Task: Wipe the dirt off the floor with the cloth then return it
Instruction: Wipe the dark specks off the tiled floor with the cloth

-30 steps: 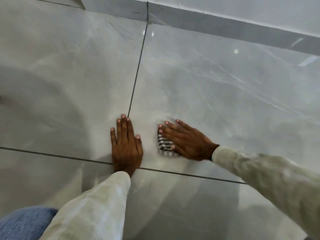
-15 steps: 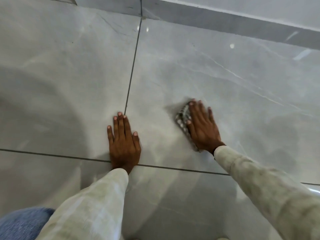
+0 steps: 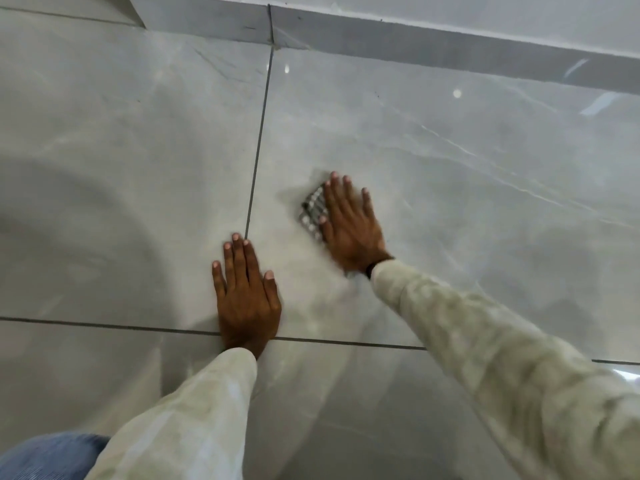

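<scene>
— What stays out of sight on the floor (image 3: 450, 168)?
— Most of the checked cloth (image 3: 312, 213): the right hand (image 3: 351, 226) lies flat over it, leaving only its left edge showing, smeared by blur.
— And the dirt?
— Cannot be told apart from glare on the tile.
— The person?
— Both sleeves run off the lower edge; a patch of blue denim (image 3: 48, 457) is cut at the bottom-left corner.
</scene>
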